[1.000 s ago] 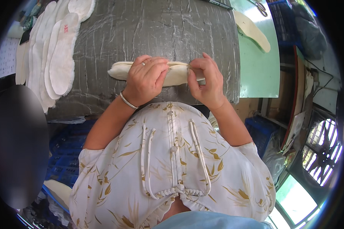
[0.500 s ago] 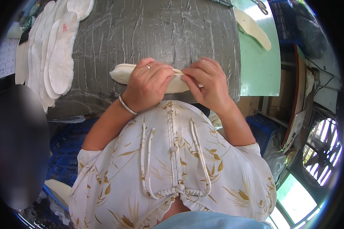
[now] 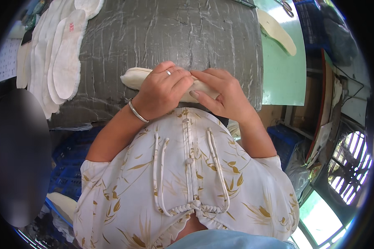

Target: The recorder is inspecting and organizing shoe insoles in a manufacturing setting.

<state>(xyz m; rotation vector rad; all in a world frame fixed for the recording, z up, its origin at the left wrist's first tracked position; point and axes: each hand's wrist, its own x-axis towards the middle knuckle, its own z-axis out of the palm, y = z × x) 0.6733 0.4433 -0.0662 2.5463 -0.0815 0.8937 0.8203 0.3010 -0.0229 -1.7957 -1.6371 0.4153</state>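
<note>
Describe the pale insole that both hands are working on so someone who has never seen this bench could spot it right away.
Start at the big grey wrinkled work surface that fills the top of the view. At its near edge, the left hand and right hand press together on one cream, foam-like shoe insole. Unlike the white fleecy insoles stacked at the far left, it lies alone and crosswise, mostly covered by fingers.

left hand [image 3: 164, 92] and right hand [image 3: 222, 96] side by side, fingers curled, fingertips meeting.

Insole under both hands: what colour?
Cream white insole, seen in the head view, pressed by the left hand and right hand on the grey surface.
</note>
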